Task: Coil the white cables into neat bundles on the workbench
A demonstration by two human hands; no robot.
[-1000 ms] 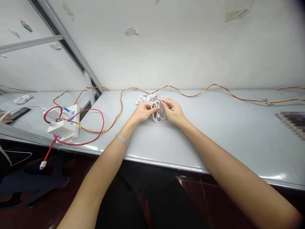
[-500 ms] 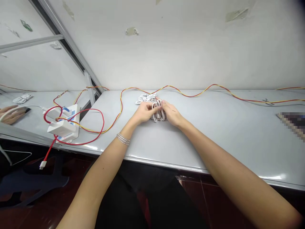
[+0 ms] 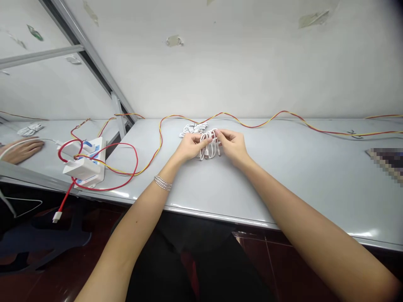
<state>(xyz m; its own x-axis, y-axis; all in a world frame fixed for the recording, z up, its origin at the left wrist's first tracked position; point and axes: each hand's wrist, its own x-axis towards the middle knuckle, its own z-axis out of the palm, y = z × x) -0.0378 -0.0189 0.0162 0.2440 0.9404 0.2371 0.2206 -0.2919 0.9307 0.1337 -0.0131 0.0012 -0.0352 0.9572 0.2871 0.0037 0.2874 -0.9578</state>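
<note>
Between my two hands is a coiled white charging cable (image 3: 209,152), with its plug ends hanging at the lower side of the loops. My left hand (image 3: 189,147) pinches the coil from the left, thumb across the front. From the right, my right hand (image 3: 233,146) closes thumb and fingertips on the coil's upper right side. Just behind my left hand a second white cable (image 3: 192,129), bundled with a dark tie, lies on the grey table (image 3: 229,188).
A red and yellow twisted wire (image 3: 264,124) runs along the back wall. On the left stands a power strip (image 3: 94,167) with white adapters and a red cable (image 3: 136,163). Another person's hand (image 3: 25,151) rests beyond the partition. A blurred-out object (image 3: 388,163) lies far right.
My right hand has shifted slightly right and turned, its fingers now bent to a pinch. The coil's loops have spread a little. Beyond the partition, a dark object no longer shows under the other person's hand.
</note>
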